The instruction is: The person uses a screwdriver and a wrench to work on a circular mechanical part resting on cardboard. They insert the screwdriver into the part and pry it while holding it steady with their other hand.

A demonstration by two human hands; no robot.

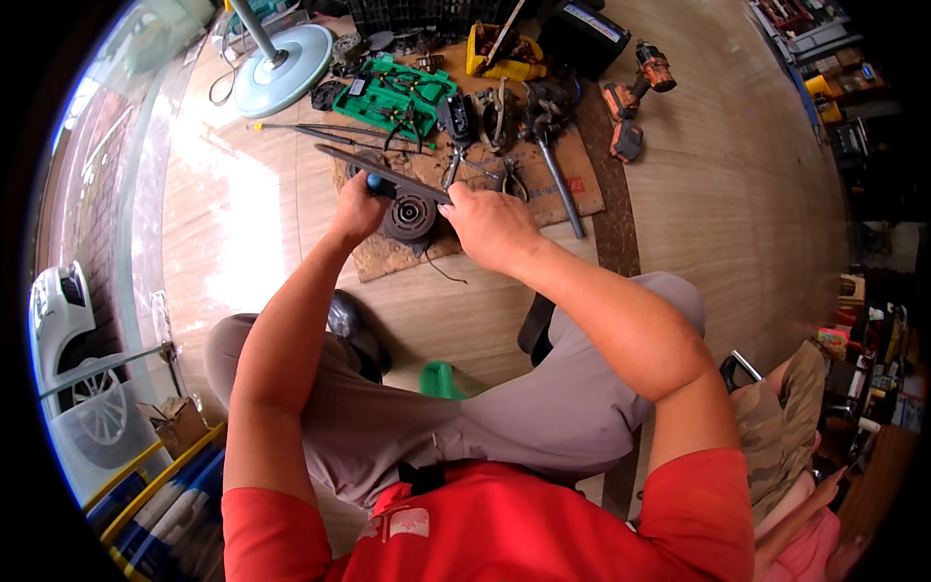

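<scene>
My left hand (359, 209) is closed around a blue-handled tool (376, 182), just beside a long dark flat bar (339, 152). The fingers of my right hand (490, 223) are closed on the near end of that bar, which slants across the work. Under both hands lies a round, dark metal part with concentric rings (409, 215) and a thin wire, on worn cardboard (572, 179). Pliers (514, 182) and a metal bar tool (562, 184) lie to the right. Beyond are a green open tool case (373, 97) and several greasy parts (495, 121).
A pedestal base (281, 73) stands back left. A yellow tray (480, 53), black battery (587, 39) and orange-black drill (635, 102) are at the back. My legs flank a green object (436, 378). Another person (786, 427) sits at right. Shelving lines the right side.
</scene>
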